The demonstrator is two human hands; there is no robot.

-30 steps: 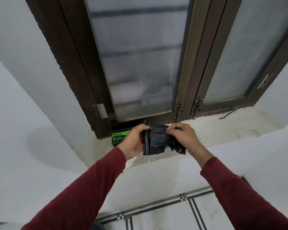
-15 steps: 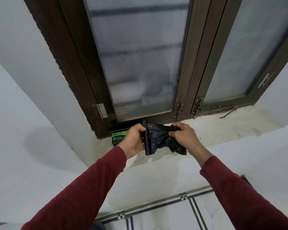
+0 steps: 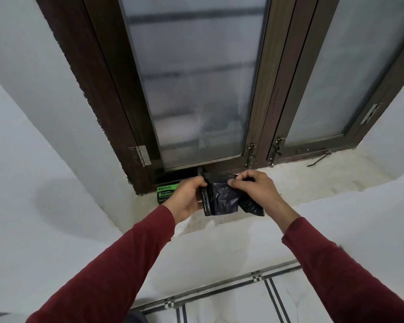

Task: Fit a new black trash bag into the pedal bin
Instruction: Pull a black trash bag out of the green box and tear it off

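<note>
Head view. Compared with the frame half a second earlier, the right hand [image 3: 254, 192] has shifted slightly toward the left hand [image 3: 189, 197], and the black trash bag [image 3: 222, 199] between them hangs in a more compact fold; its lower right corner droops below the right wrist much as before. The left hand position is nearly unchanged.

State of the hands: the left hand grips the folded left edge of the bag, fingers curled round it. The right hand pinches the upper edge of the bag between thumb and fingertips. Both arms wear dark red sleeves [image 3: 117, 271].

Location of the task item: the bag is held at the centre of the frame, above the window sill [image 3: 313, 183]. The pedal bin is not in view.

Surface and room: the sill is a pale, stained ledge. At its left end, just behind the left hand, lies a green and black garbage bag packet [image 3: 166, 194], partly hidden. Above the sill stands a dark brown wooden window frame [image 3: 264, 94] with frosted glass panes [image 3: 196, 89], a metal hinge [image 3: 142, 155] at lower left and latch bolts [image 3: 251, 155] at lower centre. White walls [image 3: 33, 159] flank the window. Pale floor tiles with dark border lines [image 3: 273, 297] occupy the bottom of the frame.
</note>
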